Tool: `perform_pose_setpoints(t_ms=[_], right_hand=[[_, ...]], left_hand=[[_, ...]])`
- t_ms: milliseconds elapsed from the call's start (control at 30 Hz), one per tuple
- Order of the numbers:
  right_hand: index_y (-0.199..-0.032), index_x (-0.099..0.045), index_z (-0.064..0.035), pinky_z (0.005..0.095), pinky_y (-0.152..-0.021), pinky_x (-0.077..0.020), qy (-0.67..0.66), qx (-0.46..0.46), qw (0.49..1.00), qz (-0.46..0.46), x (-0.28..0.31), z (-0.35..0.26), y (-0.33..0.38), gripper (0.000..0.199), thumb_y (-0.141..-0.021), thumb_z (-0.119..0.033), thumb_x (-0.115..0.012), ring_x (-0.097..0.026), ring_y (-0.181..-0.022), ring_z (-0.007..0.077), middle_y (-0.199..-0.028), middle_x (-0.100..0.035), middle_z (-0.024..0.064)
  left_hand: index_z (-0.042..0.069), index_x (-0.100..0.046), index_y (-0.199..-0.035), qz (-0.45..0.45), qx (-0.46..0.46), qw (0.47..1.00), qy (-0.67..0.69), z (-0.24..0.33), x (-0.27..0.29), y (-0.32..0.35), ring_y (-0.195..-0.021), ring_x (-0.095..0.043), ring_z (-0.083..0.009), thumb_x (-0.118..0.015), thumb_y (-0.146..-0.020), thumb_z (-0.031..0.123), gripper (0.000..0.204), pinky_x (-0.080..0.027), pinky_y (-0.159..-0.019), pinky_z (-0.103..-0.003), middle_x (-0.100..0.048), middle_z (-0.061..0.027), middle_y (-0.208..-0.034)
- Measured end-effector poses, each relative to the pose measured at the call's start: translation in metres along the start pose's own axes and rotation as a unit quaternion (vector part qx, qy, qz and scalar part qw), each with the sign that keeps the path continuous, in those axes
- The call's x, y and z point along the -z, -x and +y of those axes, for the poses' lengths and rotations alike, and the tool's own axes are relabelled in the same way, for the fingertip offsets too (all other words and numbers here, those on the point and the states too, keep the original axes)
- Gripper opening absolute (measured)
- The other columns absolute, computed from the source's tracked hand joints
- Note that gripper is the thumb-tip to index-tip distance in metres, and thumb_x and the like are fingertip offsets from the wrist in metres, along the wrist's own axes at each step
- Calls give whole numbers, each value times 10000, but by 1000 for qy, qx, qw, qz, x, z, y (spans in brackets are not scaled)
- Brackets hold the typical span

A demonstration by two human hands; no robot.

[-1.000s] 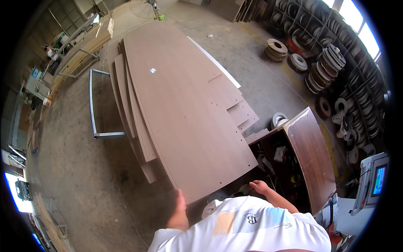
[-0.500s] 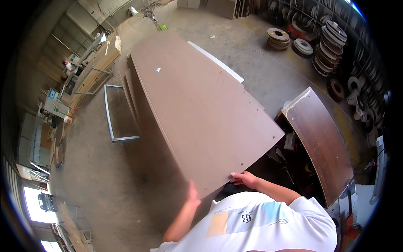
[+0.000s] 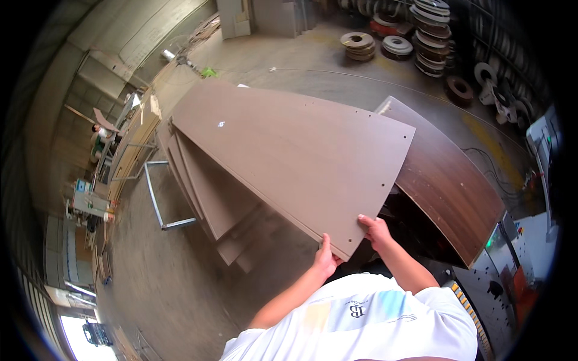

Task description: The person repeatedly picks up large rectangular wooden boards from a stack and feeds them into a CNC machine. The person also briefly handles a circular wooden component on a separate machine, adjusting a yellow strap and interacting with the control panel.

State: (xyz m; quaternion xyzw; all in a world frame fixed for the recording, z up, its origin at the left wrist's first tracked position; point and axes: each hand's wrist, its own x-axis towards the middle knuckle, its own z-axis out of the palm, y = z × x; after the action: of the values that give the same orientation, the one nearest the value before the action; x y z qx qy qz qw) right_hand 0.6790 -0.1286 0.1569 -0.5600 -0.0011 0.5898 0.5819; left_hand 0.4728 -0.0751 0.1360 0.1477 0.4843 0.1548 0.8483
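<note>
A long taupe board (image 3: 295, 156) stretches away from me, with small dark holes along its near end and a small white label near the far end. My left hand (image 3: 327, 260) grips its near left corner, thumb on top and fingers underneath. On the near end edge, my right hand (image 3: 375, 231) is closed in the same way, thumb on the top face. The fingers of both hands are mostly hidden below the board. Beneath and left of it lie several more boards (image 3: 211, 198) of the same colour, fanned out in a stack.
A dark brown wood-grain panel (image 3: 448, 186) stands at my right, beside a grey machine (image 3: 506, 271). To the left is a metal frame (image 3: 153, 195). Rolls of edging (image 3: 430, 36) are piled at the far right. A person (image 3: 103, 132) works at the far left.
The held board's near end has swung right and partly over the brown panel, exposing the boards below. Both hands have moved right with it. My view has turned too.
</note>
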Motion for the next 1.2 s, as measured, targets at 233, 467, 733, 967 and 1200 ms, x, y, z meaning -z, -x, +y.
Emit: perform_pose_setpoints(t_ms=[233,467,733,967,1200], right_hand=[[-1200,-655,3,363,-884,-538,-14,98,978,181,183,-14,84,416,-918,-295,-724,-697,-968,205,-1103,-721,96],[-1100,-687,17,320,-835,-539,-59,123,926,351,300,-2,225,369,-961,-324,-708,-688,-907,162,-1014,-731,80],[-1125,-708,16,300,-869,-497,-21,72,870,487,352,58,332,504,-983,-464,-650,-662,-969,142,-1046,-735,67],[-1221,-705,-91,488,-984,-479,211,-128,688,682,303,67,330,841,-910,-802,-380,-607,-1188,436,-1214,-683,234],[-1089,-729,-77,498,-890,-527,219,-151,636,725,292,90,327,768,-931,-757,-411,-667,-1063,423,-1091,-722,219]], left_hand=[[84,-578,-1280,-17,-43,999,-11,1,-23,-61,-1084,-660,-253,-577,-999,545,540,-571,-916,-474,-675,-82,-1180],[86,-526,-1430,40,-81,996,20,122,27,-98,-1326,-532,-335,-569,-1001,545,629,-421,-1129,-533,-551,-110,-1468],[57,-520,-1434,145,-116,982,-28,201,90,-116,-1326,-520,-363,-603,-985,535,661,-424,-1114,-571,-550,-140,-1456],[53,-534,-1422,171,-86,978,-81,197,111,-130,-1307,-532,-350,-632,-964,546,681,-437,-1105,-548,-554,-132,-1453],[79,-601,-1348,186,-79,969,-141,208,117,-135,-1234,-584,-307,-582,-959,615,662,-484,-1048,-451,-617,-64,-1387]])
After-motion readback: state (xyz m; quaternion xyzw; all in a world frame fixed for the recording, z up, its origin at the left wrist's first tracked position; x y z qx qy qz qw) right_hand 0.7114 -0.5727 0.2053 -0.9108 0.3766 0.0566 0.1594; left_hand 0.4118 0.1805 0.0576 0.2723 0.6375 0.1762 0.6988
